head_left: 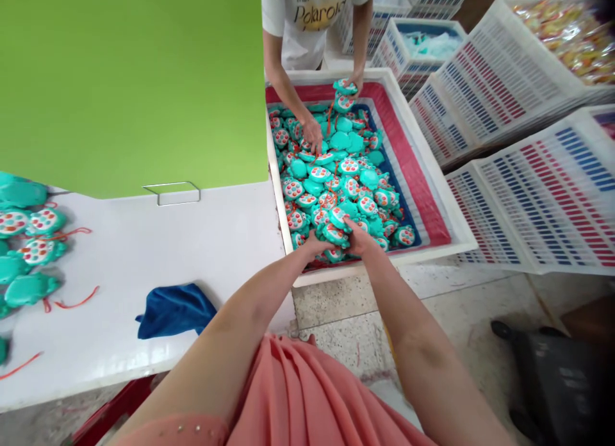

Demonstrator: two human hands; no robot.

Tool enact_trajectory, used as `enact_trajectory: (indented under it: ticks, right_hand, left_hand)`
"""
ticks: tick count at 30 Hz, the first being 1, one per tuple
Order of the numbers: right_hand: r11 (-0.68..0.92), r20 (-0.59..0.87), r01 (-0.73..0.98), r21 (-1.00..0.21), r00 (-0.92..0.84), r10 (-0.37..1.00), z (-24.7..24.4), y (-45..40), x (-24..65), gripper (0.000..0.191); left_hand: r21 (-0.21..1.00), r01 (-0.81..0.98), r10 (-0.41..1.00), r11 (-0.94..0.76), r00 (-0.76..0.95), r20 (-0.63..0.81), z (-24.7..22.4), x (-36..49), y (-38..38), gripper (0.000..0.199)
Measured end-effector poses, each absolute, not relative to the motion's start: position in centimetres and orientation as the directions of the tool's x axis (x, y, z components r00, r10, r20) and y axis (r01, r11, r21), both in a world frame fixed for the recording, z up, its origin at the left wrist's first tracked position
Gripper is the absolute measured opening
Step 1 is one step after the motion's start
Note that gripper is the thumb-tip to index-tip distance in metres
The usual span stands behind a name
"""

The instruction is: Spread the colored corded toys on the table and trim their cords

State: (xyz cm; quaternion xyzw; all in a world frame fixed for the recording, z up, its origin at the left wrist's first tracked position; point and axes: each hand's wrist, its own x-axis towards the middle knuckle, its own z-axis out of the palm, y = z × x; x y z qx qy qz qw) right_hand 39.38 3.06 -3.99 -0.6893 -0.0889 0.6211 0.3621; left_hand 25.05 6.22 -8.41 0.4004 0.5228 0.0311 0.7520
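Note:
Both my hands are low in a white crate (432,247) full of turquoise toys with white, dotted faces (349,166). My left hand (317,245) and my right hand (358,237) close from either side round a small bunch of these toys (336,234), near the crate's front edge. The fingertips are partly hidden among the toys. Red cords hang from some of them.
Across the crate a person in a white shirt (307,36) reaches in with both hands. A white table (221,241) at left bears a green board (134,87), a blue cloth (175,310) and more toys (31,289). Stacked baskets (494,81) stand at right.

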Motion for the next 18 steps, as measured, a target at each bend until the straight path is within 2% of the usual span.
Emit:
enact_trajectory:
  ticks: [3, 6, 9, 12, 18]
  right_hand:
    - [-0.601, -0.729, -0.446, -0.664, 0.205, 0.653, -1.9, 2.0, 39.5, 0.052]
    - [-0.474, -0.646, -0.499, -0.725, 0.254, 0.720, 0.0, 1.2, 39.4, 0.050]
    - [-0.374, -0.576, -0.530, -0.762, 0.288, 0.766, 1.6, 0.8, 38.2, 0.048]
    - [-0.310, -0.546, -0.554, -0.773, 0.331, 0.769, 3.0, 0.7, 35.6, 0.045]
    - [-0.212, -0.455, -0.505, -0.837, 0.426, 0.782, 5.5, 1.4, 27.6, 0.040]
  left_hand:
    - [0.684, 0.358, 0.451, 0.636, 0.547, -0.706, -5.1, 24.6, 7.1, 0.129]
    - [0.810, 0.363, 0.545, 0.460, 0.605, -0.580, -2.0, 24.0, 7.7, 0.125]
    - [0.875, 0.358, 0.600, 0.326, 0.637, -0.484, -0.1, 22.9, 7.6, 0.118]
    - [0.897, 0.299, 0.615, 0.326, 0.654, -0.441, 1.0, 20.7, 7.2, 0.115]
    - [0.919, 0.050, 0.686, 0.390, 0.650, -0.327, 3.3, 12.9, 6.9, 0.110]
